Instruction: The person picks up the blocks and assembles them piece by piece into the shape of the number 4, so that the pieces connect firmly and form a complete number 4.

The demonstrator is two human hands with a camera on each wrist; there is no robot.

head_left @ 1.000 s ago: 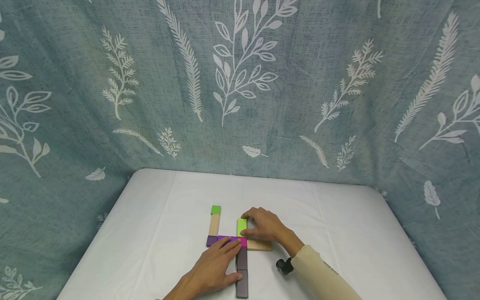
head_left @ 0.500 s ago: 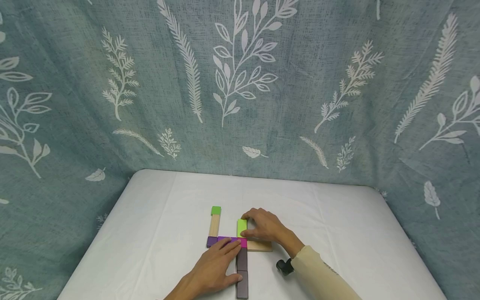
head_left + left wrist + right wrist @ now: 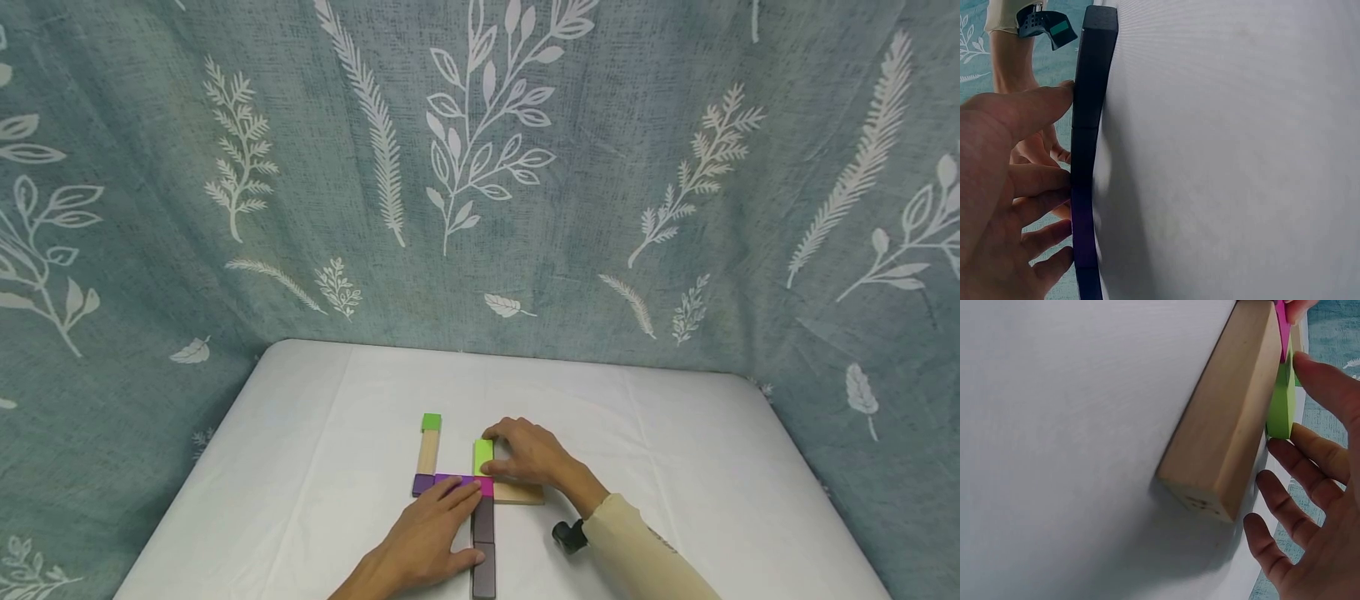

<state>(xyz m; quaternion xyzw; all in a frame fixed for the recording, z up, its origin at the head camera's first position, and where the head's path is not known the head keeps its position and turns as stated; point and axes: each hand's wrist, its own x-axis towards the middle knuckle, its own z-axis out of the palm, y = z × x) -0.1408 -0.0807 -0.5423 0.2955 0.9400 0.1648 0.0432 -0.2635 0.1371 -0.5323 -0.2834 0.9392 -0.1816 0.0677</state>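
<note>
My right hand (image 3: 528, 450) pinches the lime green wooden block (image 3: 483, 457) between thumb and fingers, its thumb near the block's front end. That block stands against the far side of a pink block (image 3: 487, 487). My left hand (image 3: 431, 537) lies with straightish fingers over the purple block (image 3: 453, 479) and the pink one, partly hiding both. Its thumb touches the nearer of two dark grey blocks (image 3: 484, 575), which run toward me in a line. A plain wood block (image 3: 1222, 406) extends right from the pink block, under my right wrist in the head view.
At the row's left end sits a small dark purple block (image 3: 423, 485). From it a plain wood block (image 3: 427, 452) leads away to a green block (image 3: 431, 422). A white cloth (image 3: 300, 500) covers the table; a patterned curtain (image 3: 570, 208) hangs behind.
</note>
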